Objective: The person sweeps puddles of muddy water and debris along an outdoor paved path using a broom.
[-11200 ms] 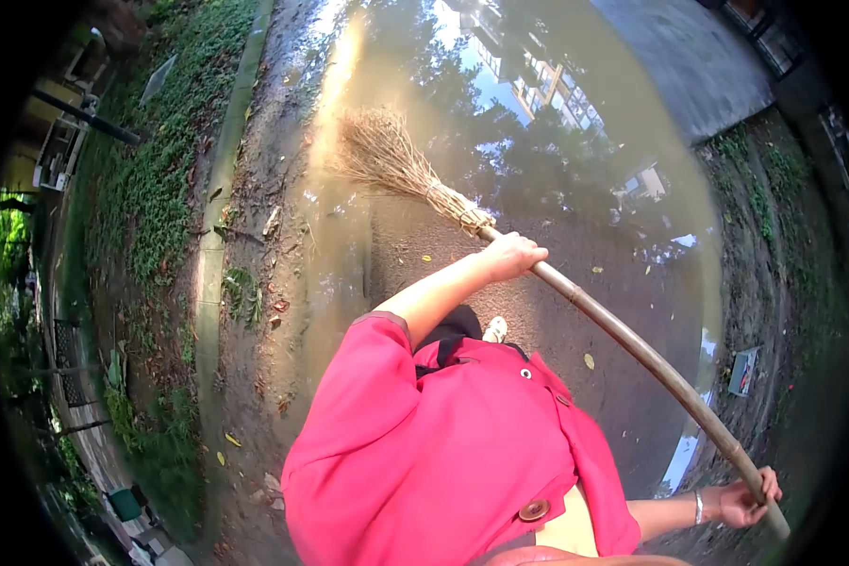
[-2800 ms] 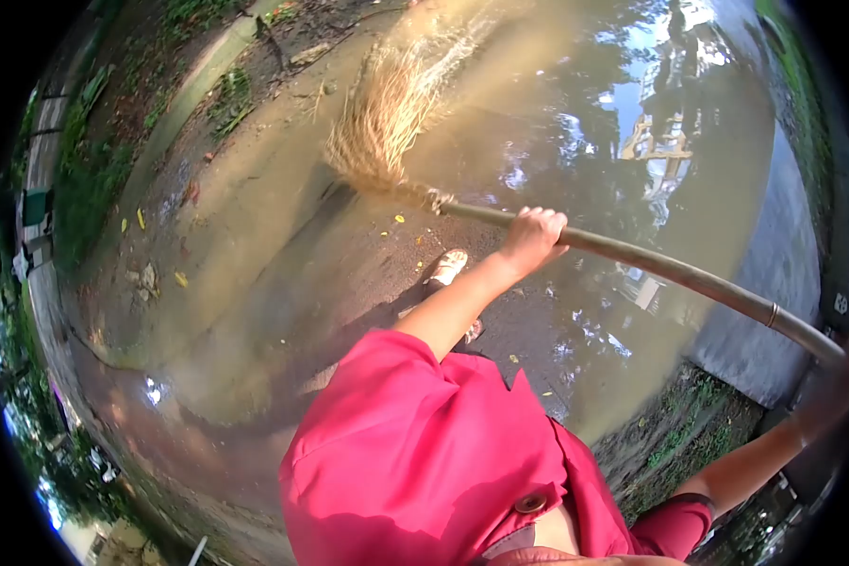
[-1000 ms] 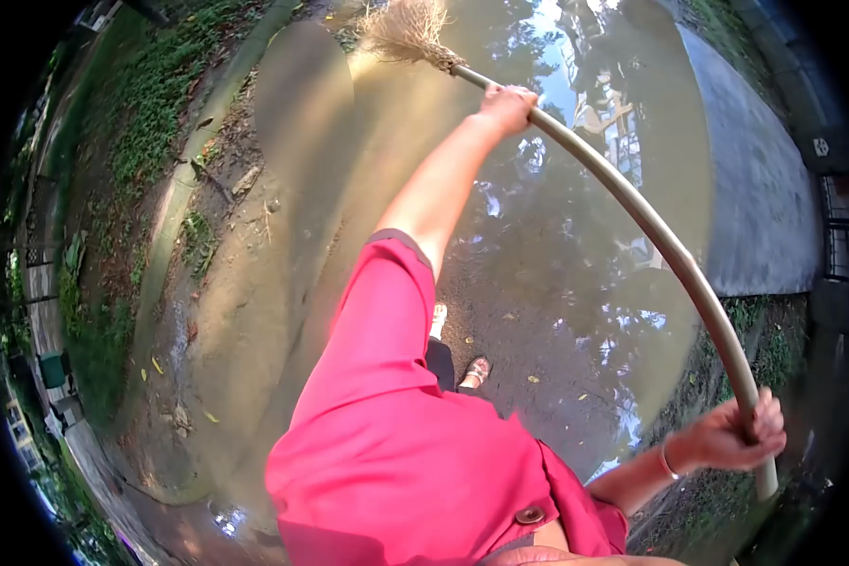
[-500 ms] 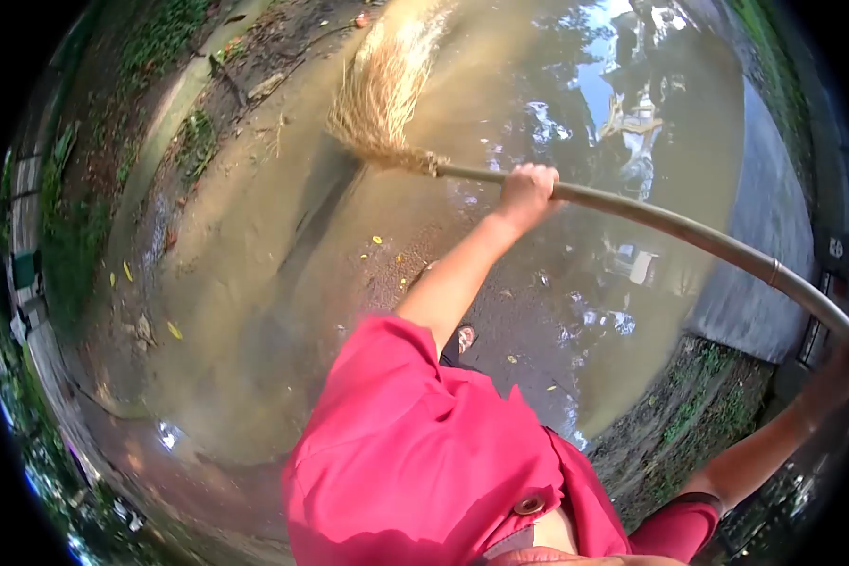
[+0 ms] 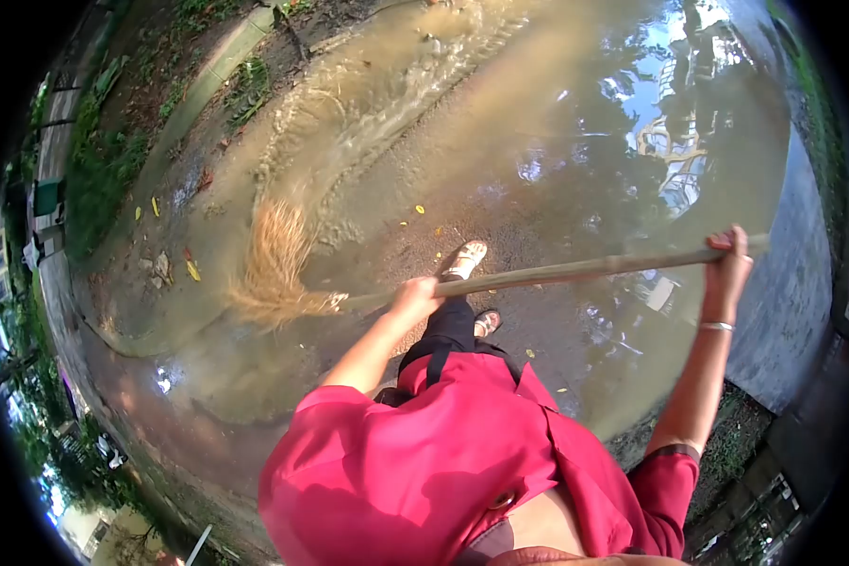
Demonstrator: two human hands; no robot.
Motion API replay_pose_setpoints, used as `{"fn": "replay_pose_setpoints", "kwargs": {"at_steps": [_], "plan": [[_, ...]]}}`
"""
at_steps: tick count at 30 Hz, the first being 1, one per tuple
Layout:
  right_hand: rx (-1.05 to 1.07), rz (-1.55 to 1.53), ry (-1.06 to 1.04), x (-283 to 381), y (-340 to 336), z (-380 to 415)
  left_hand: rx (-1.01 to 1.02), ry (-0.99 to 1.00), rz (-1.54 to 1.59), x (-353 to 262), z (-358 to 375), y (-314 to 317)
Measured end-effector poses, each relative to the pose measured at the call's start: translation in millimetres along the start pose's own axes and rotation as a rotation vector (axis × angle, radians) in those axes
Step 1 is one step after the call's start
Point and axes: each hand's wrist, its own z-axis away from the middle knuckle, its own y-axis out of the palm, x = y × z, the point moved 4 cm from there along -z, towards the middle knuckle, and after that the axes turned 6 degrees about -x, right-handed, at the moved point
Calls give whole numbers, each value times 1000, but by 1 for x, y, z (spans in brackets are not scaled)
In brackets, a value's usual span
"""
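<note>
A long-handled broom with a bamboo pole (image 5: 575,271) and a head of straw-coloured bristles (image 5: 278,259) lies slantwise across the view. Close to the bristles, my left hand (image 5: 415,300) is wrapped round the lower pole. My right hand (image 5: 729,264) grips the pole near its far end, a bracelet on that wrist. The broom head sits in shallow muddy water (image 5: 368,123) to my left, and ripples trail up from it. My sandalled feet (image 5: 466,258) stand just beyond the pole on wet ground.
A pale kerb (image 5: 222,61) edges soil and plants at upper left. A grey concrete slab (image 5: 788,283) borders the puddle at right, with a grassy strip below it. Yellow leaves (image 5: 193,271) are scattered about. Sky and a building reflect in the water.
The broom head has swept from upper middle down to the left, leaving churned water behind. Both hands have moved left with the pole, and my right hand has come fully into view.
</note>
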Motion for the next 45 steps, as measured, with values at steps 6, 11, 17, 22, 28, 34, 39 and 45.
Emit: {"fn": "replay_pose_setpoints", "kwargs": {"at_steps": [6, 11, 17, 22, 28, 34, 39, 45], "plan": [[17, -153, 315, -153, 75, 85, 204, -226, -207, 166, 66, -13], [85, -283, 382, -179, 109, 108, 226, -333, -303, 189, 65, -79], [-23, -333, 213, -94, 2, 37, 142, -72, -399, 29, 18, -108], [-128, -627, -24, 46, -188, 35, 18, 516, -373, -135, -25, -72], [-61, -853, -467, 201, -352, 175, -142, 1123, -263, -323, -70, -52], [-233, -734, -942, 222, -257, 262, -329, 1273, -266, -423, -182, -63], [-268, -547, -1085, 171, -121, 216, -276, 1090, -299, -420, -331, -45], [-294, -417, -880, 147, -61, 131, -80, 844, -303, -309, -420, 50]]}}
